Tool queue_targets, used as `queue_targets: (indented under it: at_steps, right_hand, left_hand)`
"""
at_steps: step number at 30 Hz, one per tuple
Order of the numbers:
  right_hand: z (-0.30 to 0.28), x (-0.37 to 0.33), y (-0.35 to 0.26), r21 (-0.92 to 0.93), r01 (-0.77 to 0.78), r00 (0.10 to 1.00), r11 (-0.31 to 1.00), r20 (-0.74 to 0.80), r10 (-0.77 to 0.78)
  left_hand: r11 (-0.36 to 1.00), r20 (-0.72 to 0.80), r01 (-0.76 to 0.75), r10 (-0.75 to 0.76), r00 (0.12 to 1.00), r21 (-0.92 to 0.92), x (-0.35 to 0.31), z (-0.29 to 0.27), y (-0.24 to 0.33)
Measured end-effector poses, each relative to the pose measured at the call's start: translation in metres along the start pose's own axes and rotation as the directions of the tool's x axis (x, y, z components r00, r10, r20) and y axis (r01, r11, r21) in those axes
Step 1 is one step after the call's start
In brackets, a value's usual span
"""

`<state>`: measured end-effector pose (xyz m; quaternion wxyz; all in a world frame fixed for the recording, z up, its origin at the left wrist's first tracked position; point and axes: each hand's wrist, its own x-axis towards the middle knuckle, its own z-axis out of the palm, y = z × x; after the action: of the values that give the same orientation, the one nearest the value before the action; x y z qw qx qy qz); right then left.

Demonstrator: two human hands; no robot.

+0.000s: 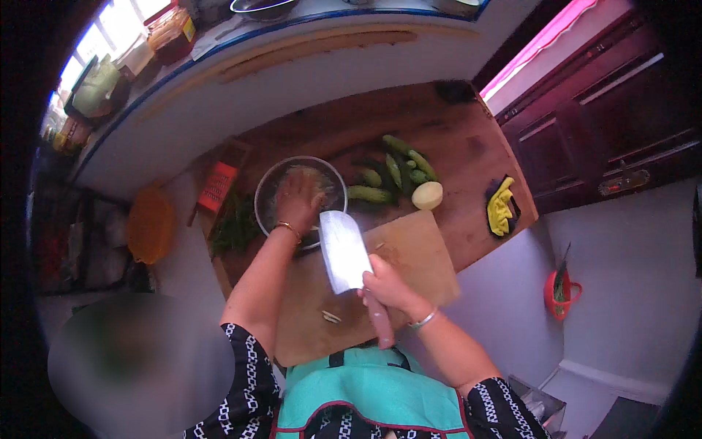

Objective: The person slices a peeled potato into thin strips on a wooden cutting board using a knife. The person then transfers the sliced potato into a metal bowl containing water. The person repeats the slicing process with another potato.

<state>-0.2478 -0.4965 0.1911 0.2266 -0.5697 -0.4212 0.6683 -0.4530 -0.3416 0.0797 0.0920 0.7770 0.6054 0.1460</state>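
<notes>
My left hand (295,203) reaches into a round metal bowl (344,192), its fingers spread over pale shreds (313,175) inside. What lies beneath the palm is hidden. My right hand (387,284) grips a cleaver (344,252) by its handle, the broad blade tilted up beside the bowl's near rim. Below the blade is a wooden cutting board (417,252) with a few small pale slices (331,317) near its front. Right of the bowl lie several green cucumber-like vegetables (369,194) and a pale, peeled-looking round potato (428,195).
An orange grater (217,186) and leafy greens (238,223) sit left of the bowl on the wooden table (468,161). A yellow cloth (500,208) lies at the table's right side. A red basket (559,296) hangs by the wall. Jars stand on the shelf at the upper left.
</notes>
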Motion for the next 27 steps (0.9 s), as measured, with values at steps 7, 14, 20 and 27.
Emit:
queue_targets:
  at_steps: [7,14,20,27]
  right_hand:
    - [-0.087,-0.062,0.079,-0.024,0.132,0.938,0.991,-0.32,-0.132]
    - [-0.118,-0.068,0.124,-0.086,0.082,0.912,0.993,-0.395,-0.109]
    - [-0.085,-0.046,0.086,-0.201,0.109,0.982,0.974,-0.132,-0.137]
    - [-0.024,-0.059,0.101,-0.447,0.133,0.99,0.885,0.092,-0.103]
  left_hand:
    - [0.97,-0.137,-0.156,0.132,0.982,-0.187,-0.025,-0.033,0.03]
    - [0.897,-0.016,-0.38,0.386,0.922,-0.225,-0.105,-0.015,0.107]
    - [0.877,0.15,-0.356,0.419,0.895,-0.323,-0.154,-0.024,0.116]
    - [0.951,-0.174,0.06,-0.117,0.978,-0.302,-0.259,-0.005,0.085]
